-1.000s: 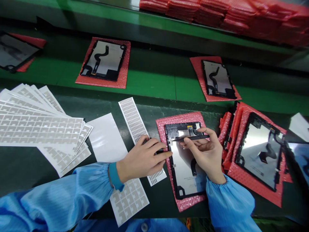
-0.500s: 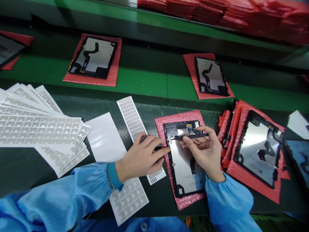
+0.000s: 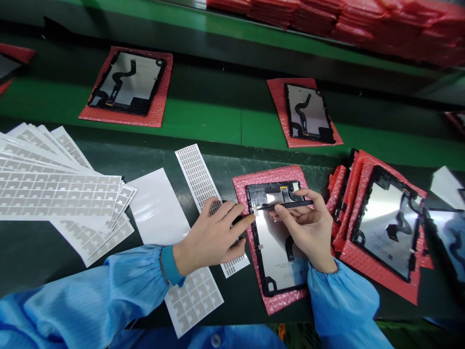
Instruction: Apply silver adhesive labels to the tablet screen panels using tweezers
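A black-framed tablet panel (image 3: pixel 274 242) with a silver back lies on a red bubble-wrap pad (image 3: pixel 286 301) in front of me. My right hand (image 3: pixel 308 228) pinches black tweezers (image 3: pixel 286 205), their tip over the panel's upper left part. My left hand (image 3: pixel 214 237) rests on a narrow strip of small grey stickers (image 3: pixel 198 177), fingers bent, index finger reaching toward the panel's left edge. Whether a small dark thing sits under the fingers I cannot tell.
Fanned sticker sheets (image 3: pixel 54 186) and a blank white sheet (image 3: pixel 156 208) lie at left, another sticker sheet (image 3: pixel 194 300) near the front edge. A stack of panels on red pads (image 3: pixel 385 223) stands at right. Two panels (image 3: pixel 125 82) (image 3: pixel 307 114) ride the green belt behind.
The panels on the belt have drifted left. My hands have barely moved; the tweezers stay over the panel's upper left.
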Motion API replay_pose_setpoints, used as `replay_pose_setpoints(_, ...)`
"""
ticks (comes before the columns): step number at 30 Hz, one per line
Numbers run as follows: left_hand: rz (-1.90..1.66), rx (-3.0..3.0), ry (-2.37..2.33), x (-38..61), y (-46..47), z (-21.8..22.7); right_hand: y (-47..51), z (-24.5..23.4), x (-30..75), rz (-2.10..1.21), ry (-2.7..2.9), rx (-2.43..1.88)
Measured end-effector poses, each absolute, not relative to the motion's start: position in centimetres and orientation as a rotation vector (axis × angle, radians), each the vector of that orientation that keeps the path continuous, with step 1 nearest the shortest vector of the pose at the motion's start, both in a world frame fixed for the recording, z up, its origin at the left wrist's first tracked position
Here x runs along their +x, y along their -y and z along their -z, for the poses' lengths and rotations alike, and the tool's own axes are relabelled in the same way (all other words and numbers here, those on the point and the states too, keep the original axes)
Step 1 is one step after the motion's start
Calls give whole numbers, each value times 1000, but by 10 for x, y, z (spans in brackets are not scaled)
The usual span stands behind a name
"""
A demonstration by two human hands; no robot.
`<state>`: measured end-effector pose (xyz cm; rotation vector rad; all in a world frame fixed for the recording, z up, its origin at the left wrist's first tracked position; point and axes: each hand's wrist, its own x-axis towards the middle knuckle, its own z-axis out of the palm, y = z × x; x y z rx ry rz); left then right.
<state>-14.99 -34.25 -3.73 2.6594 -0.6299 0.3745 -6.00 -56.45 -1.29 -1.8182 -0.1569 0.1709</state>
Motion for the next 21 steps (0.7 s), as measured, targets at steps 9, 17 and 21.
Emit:
replay_pose_setpoints(9,-229,2694,753,-150,340,40,563,11,-60,-180,144,-1819)
replay_pose_setpoints(17,-135,2685,783,-145,340,36,566,16,-55,-202,171,-1775)
replay_pose_setpoints(21,-161,2634,753,-143,340,36,568,13,-51,-254,97,-1749)
